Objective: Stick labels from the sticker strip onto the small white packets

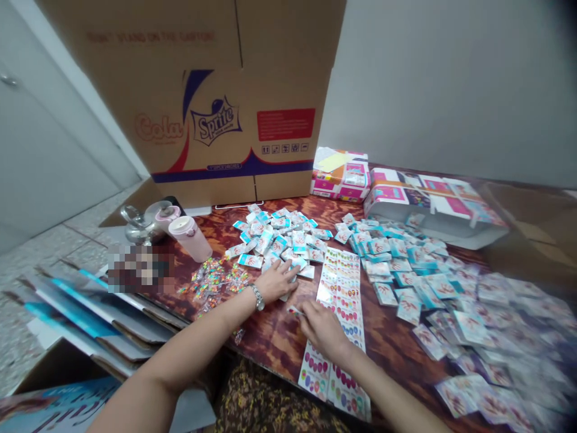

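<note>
Left hand [276, 282]: open and palm down, fingers spread, resting on the near edge of a heap of blue-and-white packets [274, 240], with a metal bracelet [258, 297] around the wrist. Right hand [322, 329]: fingers curled and pinched together on a small strip [295, 311], its print too small to read. Directly beside that hand, sticker sheets [343, 288] printed with rows of coloured ovals, lying lengthwise on the table [387, 349] and running toward the body, partly under the right hand's edge.

On the dark wood-grain surface, right of the sheets, a second heap of packets [387, 258], then a wide spread of pale packets [487, 319], blurred toward the right edge. Left of the first heap, small bags of colourful beads [211, 279]. Farther left, a pink bottle [189, 237] beside a steel kettle [139, 222], and below them a pixelated patch [139, 267] hiding whatever lies there.

At the far edge, two pink-and-white bundles [340, 177] [428, 201], and an upright carton [225, 108] printed with Sprite and Cola logos. Off the table's left side, a stack of blue-edged boards [90, 313] above a tiled floor [58, 258].
</note>
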The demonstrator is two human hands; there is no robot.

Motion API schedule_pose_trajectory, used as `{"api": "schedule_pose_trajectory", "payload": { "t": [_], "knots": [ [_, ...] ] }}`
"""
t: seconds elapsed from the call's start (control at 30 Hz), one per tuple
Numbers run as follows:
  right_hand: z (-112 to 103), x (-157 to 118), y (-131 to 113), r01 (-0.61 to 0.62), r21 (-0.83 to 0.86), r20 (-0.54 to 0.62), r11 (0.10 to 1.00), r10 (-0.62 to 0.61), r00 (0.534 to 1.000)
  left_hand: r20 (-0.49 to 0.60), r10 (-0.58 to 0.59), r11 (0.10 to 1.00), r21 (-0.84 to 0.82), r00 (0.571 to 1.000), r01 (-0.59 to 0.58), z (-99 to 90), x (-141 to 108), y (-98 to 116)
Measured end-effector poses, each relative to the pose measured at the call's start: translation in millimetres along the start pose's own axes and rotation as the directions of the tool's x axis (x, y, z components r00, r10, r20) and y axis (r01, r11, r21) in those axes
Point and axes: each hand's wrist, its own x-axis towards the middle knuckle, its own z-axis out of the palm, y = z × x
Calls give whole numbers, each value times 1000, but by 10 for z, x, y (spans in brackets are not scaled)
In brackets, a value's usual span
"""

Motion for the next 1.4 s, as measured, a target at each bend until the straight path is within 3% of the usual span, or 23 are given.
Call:
{"api": "schedule_pose_trajectory", "payload": {
  "t": [0.07,0.17,0.3,0.43,0.53,0.67,0.77,0.87,1.07,1.23,1.33,1.4],
  "knots": [
    [-170,-47,51,-94,243,14,966,93,996,-6,34,999,-3,999,-34,-7,47,-4],
    [-349,-75,115,-185,421,12,888,198,980,-28,31,999,-16,999,-31,-93,78,46],
    [-457,-62,179,-236,501,-11,833,279,960,-88,-97,983,-166,991,81,-254,8,179],
    [-490,-36,207,-239,501,-25,832,289,957,-113,-257,893,-407,960,191,-344,-156,333],
    [-474,-9,200,-257,475,6,842,289,957,-112,-301,877,-422,947,229,-400,-253,444],
    [-472,50,196,-279,469,84,838,272,959,-67,-282,937,-232,957,260,-511,-296,558],
    [-526,86,234,-284,532,189,798,215,958,-50,-219,967,-144,974,210,-563,-295,606],
    [-594,87,274,-293,612,271,735,153,950,-87,-188,969,-177,978,171,-535,-294,643],
    [-598,57,216,-259,633,190,729,178,966,-53,-237,946,-239,970,218,-449,-288,747],
    [-560,25,202,-250,797,224,550,115,968,-66,-270,916,-324,961,235,-482,-293,747],
    [-562,-11,210,-225,839,231,495,50,972,-88,-311,885,-391,946,254,-482,-312,752],
    [-552,-25,190,-228,855,220,465,72,973,-103,-339,872,-407,935,271,-468,-318,780]
  ]
}}
